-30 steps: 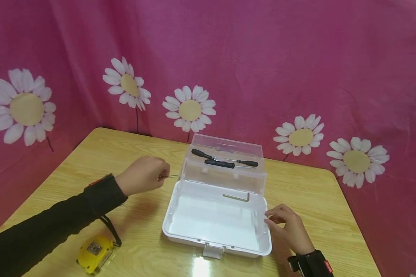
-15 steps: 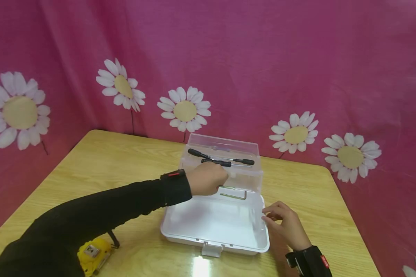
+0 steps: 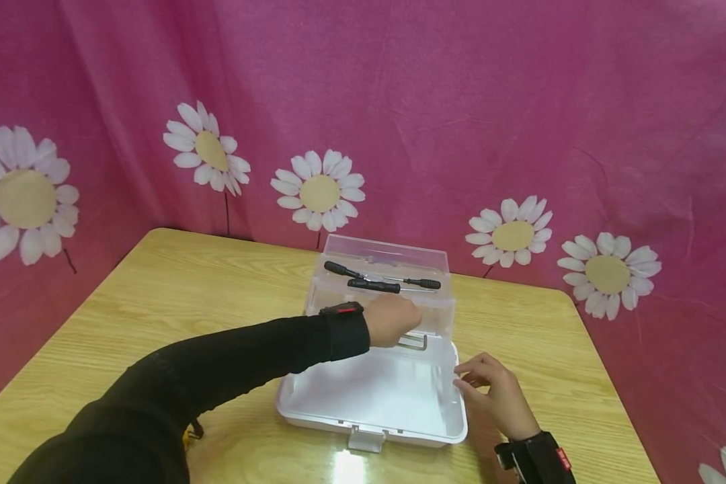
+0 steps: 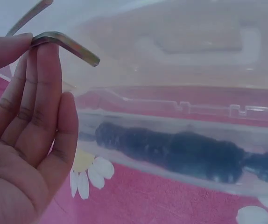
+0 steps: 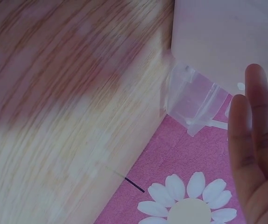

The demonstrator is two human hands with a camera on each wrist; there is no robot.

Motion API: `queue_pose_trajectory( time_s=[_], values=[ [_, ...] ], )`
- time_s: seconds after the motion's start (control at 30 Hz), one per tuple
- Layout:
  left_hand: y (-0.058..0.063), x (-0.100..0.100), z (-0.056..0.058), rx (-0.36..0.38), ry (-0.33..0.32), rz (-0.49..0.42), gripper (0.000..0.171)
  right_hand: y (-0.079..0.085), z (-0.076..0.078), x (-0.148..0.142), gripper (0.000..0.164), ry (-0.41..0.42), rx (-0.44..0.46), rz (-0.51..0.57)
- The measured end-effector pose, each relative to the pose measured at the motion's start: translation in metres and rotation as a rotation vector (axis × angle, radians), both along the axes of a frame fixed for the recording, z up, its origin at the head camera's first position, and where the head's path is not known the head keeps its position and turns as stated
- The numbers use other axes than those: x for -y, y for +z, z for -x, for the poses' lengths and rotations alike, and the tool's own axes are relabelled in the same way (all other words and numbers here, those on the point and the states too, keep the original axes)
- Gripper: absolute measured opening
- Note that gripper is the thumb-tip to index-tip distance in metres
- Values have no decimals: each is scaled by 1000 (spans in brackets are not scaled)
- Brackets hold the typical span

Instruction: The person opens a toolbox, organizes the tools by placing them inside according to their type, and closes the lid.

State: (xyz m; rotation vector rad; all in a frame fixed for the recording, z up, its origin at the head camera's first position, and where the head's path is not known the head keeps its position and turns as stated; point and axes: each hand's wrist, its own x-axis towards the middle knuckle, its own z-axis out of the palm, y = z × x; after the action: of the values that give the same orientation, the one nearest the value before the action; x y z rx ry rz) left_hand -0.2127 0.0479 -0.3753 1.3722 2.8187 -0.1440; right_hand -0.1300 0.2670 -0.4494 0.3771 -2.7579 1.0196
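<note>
Item: hex key (image 4: 75,48), L-shaped, metal. Location: over the rear of the white box (image 3: 369,396), centre of the head view, where the hand mostly hides it; upper left of the left wrist view. Orientation: from the bend, the exposed leg slants toward the lower right, ending free; the other leg runs left into the fingertips, its length hidden. Appearance: brassy, greenish sheen, flat facets, blunt end.

Also at upper left of that view: a slim metal rod (image 4: 29,17), rising toward the upper right; cannot tell whether it is part of the same key.

Left hand (image 3: 393,320): thumb and fingertips pinched on the hex key.

Right hand (image 3: 496,393): at the box's right edge, fingers extended, thumb and forefinger apart; contact cannot be told.

Lid (image 3: 441,316): translucent, raised at the box's rear; black-handled screwdrivers (image 3: 373,286) lie crosswise within its outline.

Table (image 3: 218,269): pale wood grain, under the box.
</note>
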Motion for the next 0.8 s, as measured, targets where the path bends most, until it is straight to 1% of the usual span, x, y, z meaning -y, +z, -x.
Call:
queue_pose_trajectory(
  time_s=[0.17,0.33,0.53,0.63,0.73,0.8],
  values=[
    [-3,-3,1,-4,-7,22,11,-2,0,0,15,11,-36,5],
    [-7,-4,4,-10,-11,17,12,-3,-1,0,17,29,-75,21],
    [-9,-3,5,5,-10,-9,13,-4,-1,0,16,20,-55,29],
    [-9,-2,6,8,-11,-23,12,-5,-1,0,17,12,-60,30],
    [-8,3,7,26,-7,-57,11,-5,-1,1,17,4,-55,34],
    [-4,8,8,42,1,-93,11,-4,-1,1,16,-1,-42,38]
  ],
)
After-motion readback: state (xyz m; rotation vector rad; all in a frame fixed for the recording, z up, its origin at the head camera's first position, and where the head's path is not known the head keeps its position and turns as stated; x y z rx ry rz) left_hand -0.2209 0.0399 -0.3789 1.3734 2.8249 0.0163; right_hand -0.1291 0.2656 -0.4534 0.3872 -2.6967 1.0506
